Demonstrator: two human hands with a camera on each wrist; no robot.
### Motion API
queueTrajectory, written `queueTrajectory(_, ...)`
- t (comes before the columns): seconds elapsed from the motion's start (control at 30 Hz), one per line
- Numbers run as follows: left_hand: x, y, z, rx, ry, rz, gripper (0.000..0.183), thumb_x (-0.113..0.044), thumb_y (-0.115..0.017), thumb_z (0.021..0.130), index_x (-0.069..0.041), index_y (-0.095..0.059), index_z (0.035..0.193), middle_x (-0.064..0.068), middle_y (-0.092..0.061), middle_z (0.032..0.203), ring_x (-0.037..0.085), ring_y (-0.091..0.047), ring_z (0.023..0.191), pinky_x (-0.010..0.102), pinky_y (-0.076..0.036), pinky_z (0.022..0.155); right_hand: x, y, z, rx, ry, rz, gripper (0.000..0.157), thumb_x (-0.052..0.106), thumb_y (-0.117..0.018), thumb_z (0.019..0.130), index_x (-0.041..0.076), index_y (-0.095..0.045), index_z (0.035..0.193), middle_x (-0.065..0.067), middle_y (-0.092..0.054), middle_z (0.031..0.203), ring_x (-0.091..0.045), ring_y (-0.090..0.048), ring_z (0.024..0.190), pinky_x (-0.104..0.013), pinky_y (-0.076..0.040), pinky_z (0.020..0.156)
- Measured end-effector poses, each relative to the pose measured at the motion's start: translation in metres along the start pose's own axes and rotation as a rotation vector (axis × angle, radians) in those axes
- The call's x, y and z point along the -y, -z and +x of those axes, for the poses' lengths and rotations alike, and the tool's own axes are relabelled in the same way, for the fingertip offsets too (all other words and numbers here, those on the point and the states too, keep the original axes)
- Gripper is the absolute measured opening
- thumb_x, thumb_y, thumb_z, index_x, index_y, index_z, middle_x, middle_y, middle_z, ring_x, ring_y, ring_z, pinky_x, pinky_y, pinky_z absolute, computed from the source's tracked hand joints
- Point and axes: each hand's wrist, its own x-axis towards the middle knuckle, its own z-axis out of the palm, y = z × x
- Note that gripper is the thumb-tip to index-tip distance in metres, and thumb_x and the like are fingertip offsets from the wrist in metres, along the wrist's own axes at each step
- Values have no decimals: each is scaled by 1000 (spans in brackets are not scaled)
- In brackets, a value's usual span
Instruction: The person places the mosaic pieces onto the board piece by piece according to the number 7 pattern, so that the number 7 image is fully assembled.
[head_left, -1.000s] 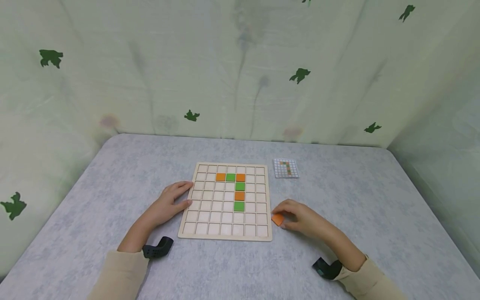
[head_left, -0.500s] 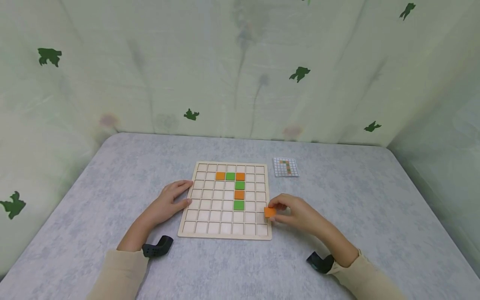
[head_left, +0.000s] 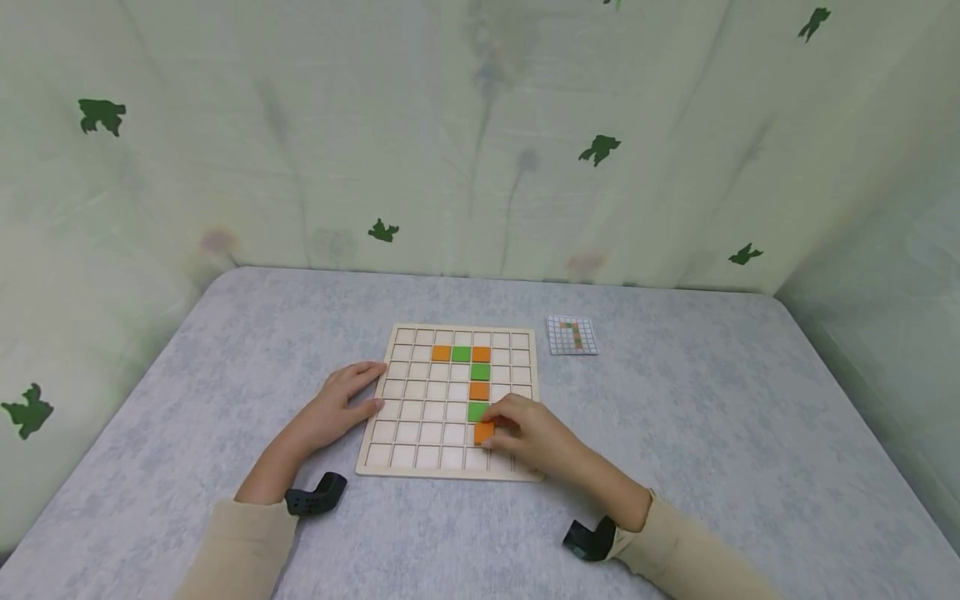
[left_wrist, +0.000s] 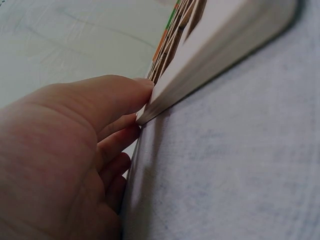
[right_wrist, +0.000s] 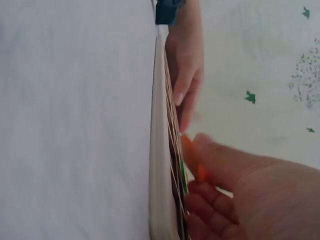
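Note:
A wooden grid board lies on the table, with orange and green square tiles set in some cells. My right hand pinches an orange tile between thumb and fingers, over the cell just below the lowest green tile. In the right wrist view, that orange tile is tilted close over the board's surface. The fingers of my left hand rest against the board's left edge. Seen from the left wrist, the thumb touches the board's rim and the other fingers lie along its side.
A small pattern card lies on the table beyond the board's upper right corner. The pale table extends to both sides, and a light curtain with green leaf shapes hangs behind it.
My right hand has lifted the orange tile from beside the board and carried it left, over the board. My left hand has stayed at the left edge.

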Motion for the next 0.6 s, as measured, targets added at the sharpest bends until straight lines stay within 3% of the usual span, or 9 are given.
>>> queueTrajectory(0.33,1,1,-1,3,-5,7,59,-30,-55,91,-4,-34,139,17,-28,140,39,-13,129,59,-16,97,4,-14,3,-21,-8,-126,25,25,-71,79,13,-65,99,6,-52,96,-8,-47,88,-23,-41,74)
queueTrajectory(0.6,1,0,-1,1,3,5,58,-29,-55,91,-4,-34,139,16,-28,140,38,-13,129,59,-17,97,13,5,-1,57,-81,-53,30,25,-62,87,11,-60,114,3,-52,107,-12,-49,94,-27,-43,79)
